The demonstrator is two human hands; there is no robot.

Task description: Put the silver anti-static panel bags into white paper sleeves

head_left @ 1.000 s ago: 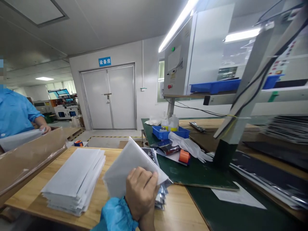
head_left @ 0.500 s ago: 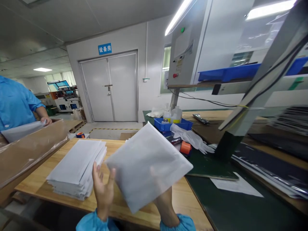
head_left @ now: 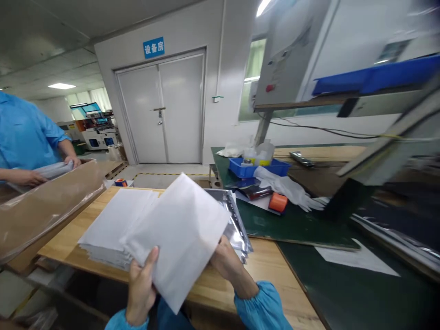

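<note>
Your left hand [head_left: 140,289] has closed on the white sheet [head_left: 178,229]; half a second ago it hung open beside it, palm up. You hold the sheet lower and further left than before, so in this view it overlaps the near corner of the stack of white sheets [head_left: 110,222].

Your left thumb lies on the front of the sheet near its lower left edge, with the other fingers hidden behind it, pinching the paper. Your right hand [head_left: 229,266] holds the right edge, its fingers tucked behind the sheet, so only the back of the hand and the wrist show. Between both hands, the sheet is up off the table [head_left: 264,275] and tilted.

Just behind the sheet, shiny silver bags [head_left: 237,224] lie on the wood next to the stack. Further right, a green mat [head_left: 292,227] carries an orange roll of tape [head_left: 277,202], a white glove [head_left: 287,189] and a blue tray [head_left: 256,168] with bottles in it.

At far left, another person in a blue sleeve [head_left: 24,135] holds pale sheets with both hands over a brown cardboard box [head_left: 48,206].
</note>
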